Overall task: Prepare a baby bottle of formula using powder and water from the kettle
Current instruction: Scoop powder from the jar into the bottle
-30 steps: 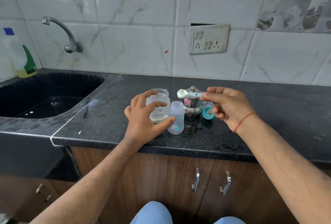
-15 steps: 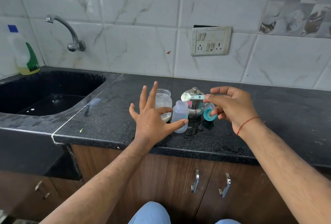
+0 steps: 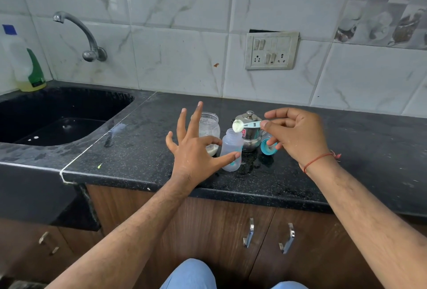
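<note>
- Near the front edge of the surface [image 3: 346,145], the left hand [image 3: 196,150] has let go of the powder jar [image 3: 209,126]. Its fingers are now spread straight, with thumb and forefinger steadying the open baby bottle [image 3: 231,150].
- Just behind, the right hand [image 3: 298,136] pinches the scoop [image 3: 245,125] by its handle. The heaped bowl has dropped to the bottle's mouth, so tipping the powder in looks imminent.
- Further back stand the steel kettle [image 3: 250,131] and the teal bottle cap [image 3: 268,148]; water comes later.
</note>
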`<state>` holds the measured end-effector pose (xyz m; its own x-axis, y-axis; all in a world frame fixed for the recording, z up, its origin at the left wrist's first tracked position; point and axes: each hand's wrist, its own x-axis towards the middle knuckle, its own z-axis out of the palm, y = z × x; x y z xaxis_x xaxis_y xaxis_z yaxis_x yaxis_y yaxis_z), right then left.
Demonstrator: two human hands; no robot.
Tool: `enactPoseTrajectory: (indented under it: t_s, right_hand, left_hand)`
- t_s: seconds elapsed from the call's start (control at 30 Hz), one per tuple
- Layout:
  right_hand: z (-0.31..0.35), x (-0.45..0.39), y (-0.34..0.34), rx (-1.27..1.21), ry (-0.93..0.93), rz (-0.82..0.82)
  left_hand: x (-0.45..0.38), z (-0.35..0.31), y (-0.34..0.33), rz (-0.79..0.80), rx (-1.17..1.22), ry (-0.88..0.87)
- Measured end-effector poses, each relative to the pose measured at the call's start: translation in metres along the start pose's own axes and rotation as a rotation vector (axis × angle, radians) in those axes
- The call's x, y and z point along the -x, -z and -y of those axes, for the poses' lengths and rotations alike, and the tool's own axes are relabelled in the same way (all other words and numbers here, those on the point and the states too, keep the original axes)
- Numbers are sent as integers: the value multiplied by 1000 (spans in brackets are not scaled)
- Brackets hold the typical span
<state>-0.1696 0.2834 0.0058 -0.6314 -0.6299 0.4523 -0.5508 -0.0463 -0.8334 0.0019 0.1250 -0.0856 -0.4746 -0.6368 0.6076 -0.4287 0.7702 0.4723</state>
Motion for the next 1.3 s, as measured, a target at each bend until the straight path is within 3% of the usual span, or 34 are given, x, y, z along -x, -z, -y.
enactPoseTrajectory:
  t_s: [0.53, 0.93, 1.3]
  right_hand:
    - [9, 16, -2, 558, 663, -12]
    - [6, 14, 0, 669, 838, 31]
    - [6, 12, 1, 681, 844, 52]
  left_hand:
    - [0, -2, 2, 14, -1, 4]
    - [0, 0, 0, -14, -4, -12]
    - [-1, 0, 0, 1, -10, 2]
